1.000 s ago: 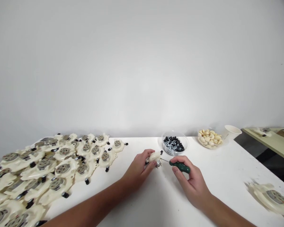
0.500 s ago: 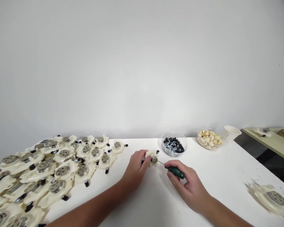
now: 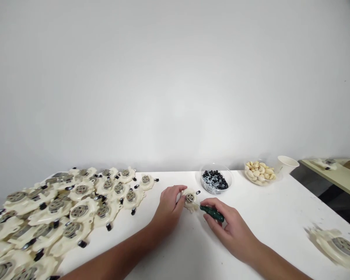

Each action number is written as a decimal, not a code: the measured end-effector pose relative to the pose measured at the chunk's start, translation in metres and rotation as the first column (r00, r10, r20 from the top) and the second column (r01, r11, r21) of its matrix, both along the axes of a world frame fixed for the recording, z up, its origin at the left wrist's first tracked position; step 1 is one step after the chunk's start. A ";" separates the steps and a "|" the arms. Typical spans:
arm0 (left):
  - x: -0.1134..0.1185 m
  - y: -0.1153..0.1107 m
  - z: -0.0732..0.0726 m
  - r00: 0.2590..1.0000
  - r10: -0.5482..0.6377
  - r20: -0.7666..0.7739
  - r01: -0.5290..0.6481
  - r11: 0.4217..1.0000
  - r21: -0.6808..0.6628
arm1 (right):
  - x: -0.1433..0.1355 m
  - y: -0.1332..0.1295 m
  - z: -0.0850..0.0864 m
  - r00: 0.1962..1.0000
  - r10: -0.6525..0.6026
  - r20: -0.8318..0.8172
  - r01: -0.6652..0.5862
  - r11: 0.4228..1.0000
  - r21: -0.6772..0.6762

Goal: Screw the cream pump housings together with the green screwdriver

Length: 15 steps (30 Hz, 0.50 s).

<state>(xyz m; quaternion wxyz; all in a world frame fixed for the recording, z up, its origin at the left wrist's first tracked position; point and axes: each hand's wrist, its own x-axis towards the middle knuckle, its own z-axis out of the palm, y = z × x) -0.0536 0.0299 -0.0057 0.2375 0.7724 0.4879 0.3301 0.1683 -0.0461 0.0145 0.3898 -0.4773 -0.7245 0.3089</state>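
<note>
A cream plastic housing with a round grey metal centre (image 3: 189, 198) is gripped at its left edge by my left hand (image 3: 169, 204), fingers closed on it. My right hand (image 3: 231, 225) is wrapped round the dark green handle of a screwdriver (image 3: 212, 213). The thin shaft points left and its tip reaches the metal centre; the exact contact is too small to make out. A small black piece sticks out at the housing's upper right. Just behind stands a clear round bowl of small black parts (image 3: 215, 180).
Many similar housings (image 3: 80, 211) lie piled on the left of the white table (image 3: 169, 252). A clear bowl of cream caps (image 3: 259, 173) and a white paper cup (image 3: 286, 165) stand at the back right. Another housing (image 3: 338, 245) lies at the right edge, near a greenish side table (image 3: 342, 177).
The housing in my left hand now faces up more fully. My right hand and the screwdriver have moved slightly left, bringing the tip over the metal centre.
</note>
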 end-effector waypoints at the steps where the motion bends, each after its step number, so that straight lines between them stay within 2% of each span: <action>1: 0.000 0.000 0.000 1.000 -0.010 -0.009 0.010 1.000 0.007 | -0.001 0.000 -0.001 1.000 0.004 0.020 -0.003 1.000 -0.016; 9: -0.001 0.000 0.000 0.991 -0.130 0.009 0.129 0.989 0.079 | -0.001 0.003 -0.001 0.989 -0.049 0.138 0.065 0.991 -0.115; 12: -0.001 0.000 0.001 0.977 -0.212 -0.009 0.212 0.975 0.069 | 0.001 0.004 0.002 0.985 -0.081 0.152 0.100 0.987 -0.127; 15: 0.001 -0.001 0.004 0.972 -0.234 -0.037 0.236 0.970 0.054 | 0.002 0.005 0.004 0.981 -0.095 0.170 0.120 0.982 -0.144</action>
